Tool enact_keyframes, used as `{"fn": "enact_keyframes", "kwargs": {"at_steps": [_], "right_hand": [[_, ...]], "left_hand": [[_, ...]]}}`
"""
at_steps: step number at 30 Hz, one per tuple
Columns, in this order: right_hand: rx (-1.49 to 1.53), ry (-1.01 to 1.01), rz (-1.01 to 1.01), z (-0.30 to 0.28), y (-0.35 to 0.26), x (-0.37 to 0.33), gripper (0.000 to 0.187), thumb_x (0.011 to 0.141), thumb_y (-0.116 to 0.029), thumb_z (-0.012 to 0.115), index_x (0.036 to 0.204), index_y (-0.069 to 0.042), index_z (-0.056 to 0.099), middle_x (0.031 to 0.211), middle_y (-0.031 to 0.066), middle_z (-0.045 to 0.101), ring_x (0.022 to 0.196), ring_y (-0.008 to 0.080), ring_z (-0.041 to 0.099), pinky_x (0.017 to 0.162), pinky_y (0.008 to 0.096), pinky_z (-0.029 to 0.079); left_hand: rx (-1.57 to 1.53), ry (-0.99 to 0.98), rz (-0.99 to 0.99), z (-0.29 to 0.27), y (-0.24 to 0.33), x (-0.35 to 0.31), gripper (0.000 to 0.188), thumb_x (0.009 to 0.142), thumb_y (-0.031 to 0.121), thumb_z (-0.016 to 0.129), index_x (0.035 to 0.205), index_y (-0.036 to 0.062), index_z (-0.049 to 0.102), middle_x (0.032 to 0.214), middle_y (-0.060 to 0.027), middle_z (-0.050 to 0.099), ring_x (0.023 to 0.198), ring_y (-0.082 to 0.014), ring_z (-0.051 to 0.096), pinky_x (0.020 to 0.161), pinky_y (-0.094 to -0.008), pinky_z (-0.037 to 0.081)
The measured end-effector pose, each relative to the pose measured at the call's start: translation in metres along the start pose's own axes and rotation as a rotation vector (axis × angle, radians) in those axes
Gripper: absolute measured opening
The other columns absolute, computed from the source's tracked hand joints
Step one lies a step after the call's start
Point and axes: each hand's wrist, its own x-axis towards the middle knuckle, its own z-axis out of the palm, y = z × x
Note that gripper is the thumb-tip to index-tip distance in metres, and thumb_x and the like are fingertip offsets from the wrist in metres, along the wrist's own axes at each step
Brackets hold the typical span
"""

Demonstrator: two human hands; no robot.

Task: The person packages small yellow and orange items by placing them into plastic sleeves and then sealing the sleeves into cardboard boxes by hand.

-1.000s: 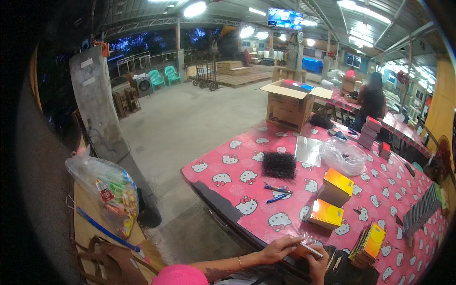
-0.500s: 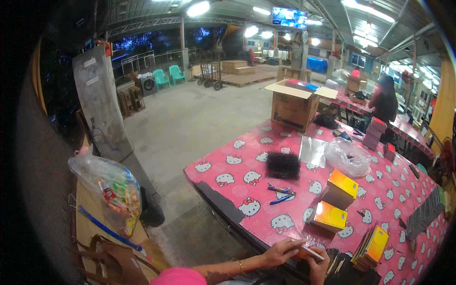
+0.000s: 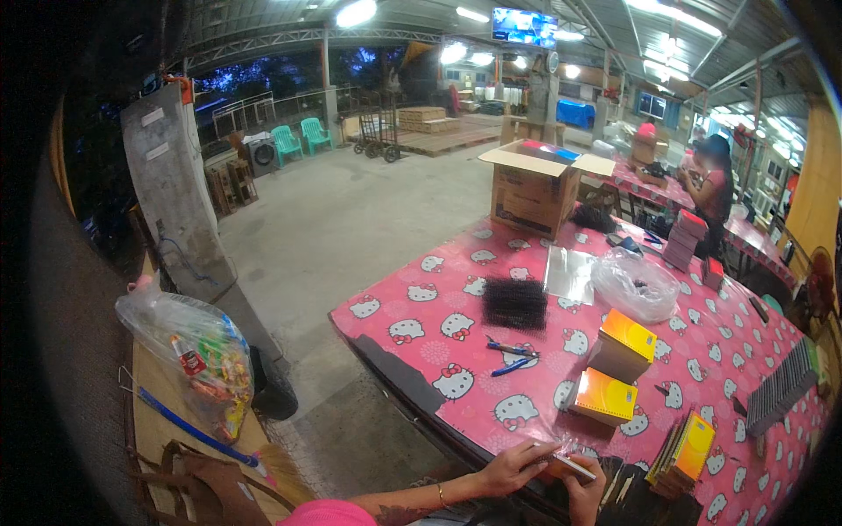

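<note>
A small notebook (image 3: pixel 568 467) with pale page edges and an orange-brown cover is held low over the near edge of the table. My left hand (image 3: pixel 516 468) closes its fingers on the left end. My right hand (image 3: pixel 586 493) grips the other end, thumb along the edge. Part of the notebook is hidden by the fingers. Just beyond are two stacks of yellow-orange spiral notebooks, a nearer stack (image 3: pixel 603 398) and a farther stack (image 3: pixel 624 344). To the right of my hands lies a leaning pile of similar notebooks (image 3: pixel 684 451).
The pink patterned table (image 3: pixel 412 302) bears blue-handled pliers (image 3: pixel 513 358), black binding coils (image 3: pixel 515 303), a clear plastic bag (image 3: pixel 638 285), an open carton (image 3: pixel 531 195) and a long grey-black row (image 3: pixel 782 390). A bag of snack packs (image 3: pixel 197 359) sits left. Another person (image 3: pixel 712 184) stands beyond.
The view has shifted slightly, moving the scene a little left. My hands keep nearly the same hold on the notebook. The person beyond has turned, and their arms now show.
</note>
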Motion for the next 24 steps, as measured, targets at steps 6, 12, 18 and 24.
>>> {"fn": "enact_keyframes", "kwargs": {"at_steps": [6,12,18,24], "right_hand": [[0.024,-0.007,0.018,-0.005,0.010,0.000,0.021,0.086,0.002,0.069,0.107,0.000,0.066,0.103,0.0064,0.065,0.096,0.0174,0.061,0.088,0.0307,0.049],[-0.010,0.026,0.027,-0.015,0.043,-0.004,0.021,0.083,0.002,0.070,0.104,0.001,0.070,0.096,0.0042,0.069,0.089,0.0119,0.064,0.083,0.0267,0.050],[-0.051,-0.015,0.042,-0.008,0.010,0.002,0.016,0.086,-0.003,0.070,0.101,0.002,0.072,0.095,0.0054,0.072,0.092,0.0127,0.064,0.083,0.0288,0.050],[-0.078,-0.025,0.114,-0.014,0.027,-0.001,0.018,0.086,-0.004,0.070,0.103,0.001,0.071,0.092,0.0034,0.070,0.088,0.0109,0.062,0.082,0.0277,0.049]], "left_hand": [[0.031,0.019,0.038,0.002,-0.003,0.000,0.044,0.096,0.007,0.058,0.140,0.0080,0.051,0.118,-0.0176,0.058,0.105,-0.0323,0.062,0.088,-0.0386,0.051],[0.175,0.369,0.046,-0.027,0.022,0.007,0.037,0.094,0.011,0.065,0.131,0.0056,0.058,0.111,-0.0119,0.065,0.096,-0.0231,0.065,0.084,-0.0348,0.051],[0.184,0.155,-0.152,-0.055,0.026,0.013,0.026,0.097,0.018,0.063,0.118,0.0028,0.063,0.104,-0.0199,0.067,0.095,-0.0271,0.067,0.084,-0.0361,0.051],[0.059,0.230,-0.243,-0.030,0.025,-0.004,0.031,0.103,0.021,0.052,0.118,-0.0049,0.059,0.098,-0.0192,0.068,0.097,-0.0283,0.067,0.087,-0.0373,0.050]]}}
